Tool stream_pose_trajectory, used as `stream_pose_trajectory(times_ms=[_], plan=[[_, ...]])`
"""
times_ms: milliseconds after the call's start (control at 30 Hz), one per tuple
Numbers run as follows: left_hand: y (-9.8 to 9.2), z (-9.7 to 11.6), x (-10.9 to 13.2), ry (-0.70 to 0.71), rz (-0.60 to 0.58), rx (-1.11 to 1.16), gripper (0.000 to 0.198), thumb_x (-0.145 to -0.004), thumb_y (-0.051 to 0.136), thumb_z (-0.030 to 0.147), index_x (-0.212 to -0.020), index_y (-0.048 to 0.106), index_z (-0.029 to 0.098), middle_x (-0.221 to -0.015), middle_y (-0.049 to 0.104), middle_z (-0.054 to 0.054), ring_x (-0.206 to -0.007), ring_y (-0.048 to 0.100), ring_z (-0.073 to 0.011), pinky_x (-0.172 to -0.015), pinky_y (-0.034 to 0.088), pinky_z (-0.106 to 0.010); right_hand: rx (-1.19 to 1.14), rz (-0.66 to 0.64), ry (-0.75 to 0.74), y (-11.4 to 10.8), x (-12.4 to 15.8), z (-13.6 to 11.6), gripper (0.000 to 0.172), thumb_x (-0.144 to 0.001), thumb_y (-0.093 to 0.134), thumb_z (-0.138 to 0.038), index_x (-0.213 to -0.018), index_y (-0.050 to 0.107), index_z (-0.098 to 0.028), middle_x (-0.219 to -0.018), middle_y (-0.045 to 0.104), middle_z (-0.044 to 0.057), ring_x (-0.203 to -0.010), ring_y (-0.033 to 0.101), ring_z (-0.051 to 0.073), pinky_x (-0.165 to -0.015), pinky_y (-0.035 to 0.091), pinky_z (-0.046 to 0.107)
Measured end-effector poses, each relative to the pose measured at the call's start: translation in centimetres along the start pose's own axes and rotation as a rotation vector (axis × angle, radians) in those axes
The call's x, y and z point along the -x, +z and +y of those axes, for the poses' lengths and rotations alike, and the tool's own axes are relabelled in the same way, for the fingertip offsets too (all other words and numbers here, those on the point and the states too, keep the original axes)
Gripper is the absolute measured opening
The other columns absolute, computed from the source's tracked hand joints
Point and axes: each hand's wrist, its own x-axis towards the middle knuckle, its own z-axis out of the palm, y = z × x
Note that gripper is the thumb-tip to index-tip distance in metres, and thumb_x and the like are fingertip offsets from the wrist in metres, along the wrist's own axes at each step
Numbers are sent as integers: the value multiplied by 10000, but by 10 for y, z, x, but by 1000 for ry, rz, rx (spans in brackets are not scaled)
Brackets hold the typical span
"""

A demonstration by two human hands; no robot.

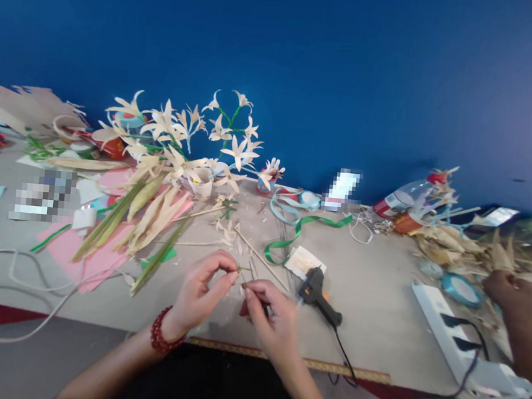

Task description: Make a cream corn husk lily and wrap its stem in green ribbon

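Note:
In front of my body, my left hand (210,281), with a red bead bracelet (161,333), pinches a thin green stem (241,269) between thumb and forefinger. My right hand (274,315) is closed just beside it, its thumb and forefinger pinched on what looks like the stem's lower end; the fingertips hide detail. Beyond the hands lie pale petals (229,232) and a long thin stick (261,256). A black hot glue gun (320,297) rests to the right, its nozzle by a white pad (306,262).
Corn-husk flowers (237,150) stand at the back beside dried husks (155,221) on pink paper (97,265). Green ribbon (298,230) curls behind the glue gun. A white power strip (445,333) lies right, near another person's hand (515,302) holding husk. White cable (45,323) loops at left.

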Motion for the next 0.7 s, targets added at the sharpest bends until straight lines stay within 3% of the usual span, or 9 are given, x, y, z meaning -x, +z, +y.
stream_pose_trajectory(times_ms=[200, 467, 567, 700], plan=[[2, -2, 3, -136, 59, 124, 122, -903, 587, 241, -998, 633, 179, -855, 646, -33, -746, 625, -148, -712, 514, -275, -10, -12, -23, 1, 0, 0, 143, -926, 519, -226, -857, 631, -172, -599, 628, -1, -523, 606, 117, -516, 464, 196], [3, -5, 0, -221, 64, 274, 74, -887, 620, 243, -911, 651, 181, -699, 681, 7, -616, 624, -113, -637, 510, -235, -1, -21, -48, 0, 0, 0, 132, -924, 514, -213, -863, 623, -170, -608, 630, 0, -522, 603, 118, -529, 464, 204], [2, -7, 0, -240, 42, 324, 87, -891, 615, 249, -883, 654, 171, -664, 668, 11, -579, 606, -103, -607, 500, -224, 11, -32, -46, 1, 0, 2, 145, -928, 507, -220, -851, 619, -169, -606, 629, 2, -515, 596, 119, -529, 464, 207], [-1, -7, 0, -269, -20, 348, 111, -903, 600, 242, -969, 653, 171, -762, 705, -16, -662, 645, -117, -688, 526, -246, 32, -10, -40, 0, 1, 4, 141, -933, 500, -222, -861, 612, -175, -602, 619, -7, -515, 592, 117, -499, 441, 197]])
